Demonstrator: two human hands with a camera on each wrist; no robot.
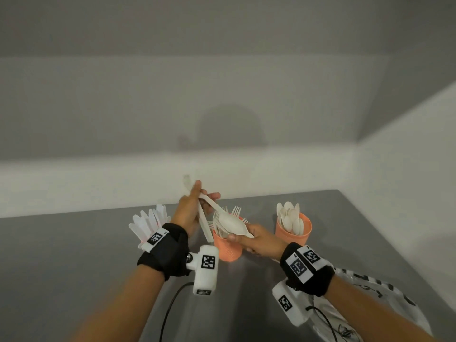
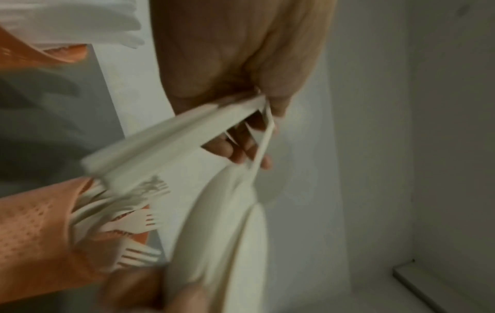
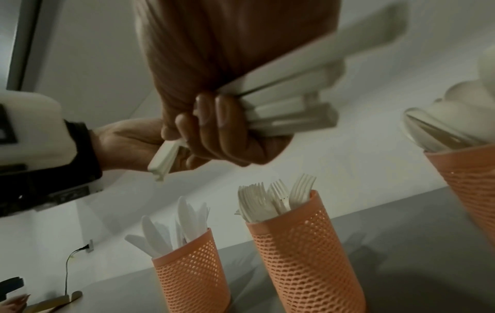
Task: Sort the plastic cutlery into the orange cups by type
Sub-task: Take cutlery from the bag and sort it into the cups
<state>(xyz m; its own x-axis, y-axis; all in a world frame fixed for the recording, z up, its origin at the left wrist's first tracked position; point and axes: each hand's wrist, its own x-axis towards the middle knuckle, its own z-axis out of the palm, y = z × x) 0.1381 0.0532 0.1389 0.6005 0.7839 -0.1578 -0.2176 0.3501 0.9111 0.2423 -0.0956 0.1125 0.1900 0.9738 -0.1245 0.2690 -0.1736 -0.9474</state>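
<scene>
Left hand (image 1: 186,211), right hand (image 1: 259,240) tight on cutlery bundle (image 1: 230,222) over fork cup (image 1: 227,250); knife cup (image 3: 192,275) behind left wrist.

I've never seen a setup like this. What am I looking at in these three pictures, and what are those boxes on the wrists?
No machine: a person's two bare hands, with a camera strapped to each wrist. One picture comes from a head camera looking down; the other two look along each hand. On the grey table stand orange mesh cups: knife cup, fork cup, spoon cup. A plastic bag lies near the right arm. The left hand grips a bundle of white plastic cutlery. The right hand holds a spoon by its bowl end, its fingers curled round more white handles.
</scene>
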